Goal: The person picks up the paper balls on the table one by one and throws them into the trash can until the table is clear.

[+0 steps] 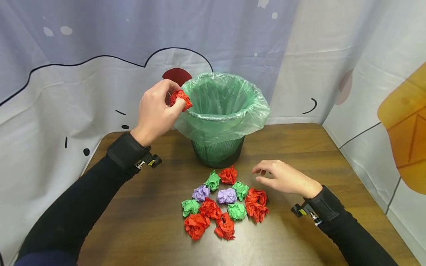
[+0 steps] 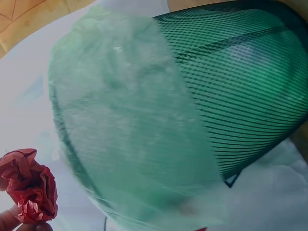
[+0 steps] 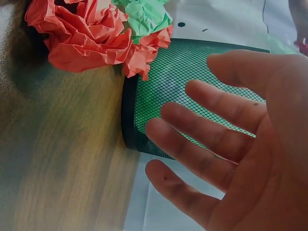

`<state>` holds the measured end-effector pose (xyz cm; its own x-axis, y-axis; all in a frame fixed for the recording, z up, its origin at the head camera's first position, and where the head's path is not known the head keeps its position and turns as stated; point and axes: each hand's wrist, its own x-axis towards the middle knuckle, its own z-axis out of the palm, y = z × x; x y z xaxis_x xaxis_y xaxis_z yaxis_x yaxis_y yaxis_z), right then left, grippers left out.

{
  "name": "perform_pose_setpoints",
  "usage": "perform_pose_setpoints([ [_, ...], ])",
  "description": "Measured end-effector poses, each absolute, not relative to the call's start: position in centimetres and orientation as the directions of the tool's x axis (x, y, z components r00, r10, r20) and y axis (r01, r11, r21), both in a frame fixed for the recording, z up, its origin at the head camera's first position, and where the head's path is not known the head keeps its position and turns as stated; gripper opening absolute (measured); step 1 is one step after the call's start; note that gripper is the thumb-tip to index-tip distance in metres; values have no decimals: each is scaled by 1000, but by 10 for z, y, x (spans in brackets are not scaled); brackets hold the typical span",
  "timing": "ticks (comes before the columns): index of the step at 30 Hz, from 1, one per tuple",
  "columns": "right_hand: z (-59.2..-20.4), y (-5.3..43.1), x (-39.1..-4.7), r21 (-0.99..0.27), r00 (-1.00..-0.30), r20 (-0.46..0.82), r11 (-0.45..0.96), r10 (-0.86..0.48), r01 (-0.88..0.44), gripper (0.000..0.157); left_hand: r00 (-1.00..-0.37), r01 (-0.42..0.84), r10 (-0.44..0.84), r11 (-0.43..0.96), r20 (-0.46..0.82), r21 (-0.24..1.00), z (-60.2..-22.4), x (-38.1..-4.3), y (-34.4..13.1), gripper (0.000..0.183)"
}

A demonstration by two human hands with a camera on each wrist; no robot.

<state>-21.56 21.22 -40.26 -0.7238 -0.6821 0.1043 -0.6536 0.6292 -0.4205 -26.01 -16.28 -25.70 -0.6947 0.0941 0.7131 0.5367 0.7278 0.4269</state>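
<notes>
My left hand pinches a crumpled red paper ball beside the left rim of a mesh wastebasket. The left wrist view shows the same red paper ball near the basket's mouth. A green plastic liner is folded over the basket rim. To the right of the paper pile, my right hand hovers over the table with loosely bent fingers and holds nothing. Its nearest paper is a red clump. In the right wrist view, the right hand is spread, palm showing.
Several crumpled red, green and purple balls, among them a purple ball and a green ball, lie in front of the basket on the wooden table. A printed curtain hangs behind the table and along its sides.
</notes>
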Motion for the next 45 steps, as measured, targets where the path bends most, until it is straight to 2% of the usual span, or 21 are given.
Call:
perform_pose_setpoints([
  [10,-405,214,-215,-421,-734,85,643,-674,-639,21,-710,531,92,721,699,445,-230,-269,-148,24],
  [29,-410,219,-214,-433,-736,66,645,-674,-630,23,-788,433,111,799,606,417,-198,-291,-127,34],
  [39,-411,219,-212,-432,-731,75,639,-678,-637,22,-846,416,195,823,496,386,-205,-301,-120,41],
  [45,-413,219,-211,-431,-724,82,630,-685,-646,23,-855,418,204,815,476,401,-216,-298,-128,37],
])
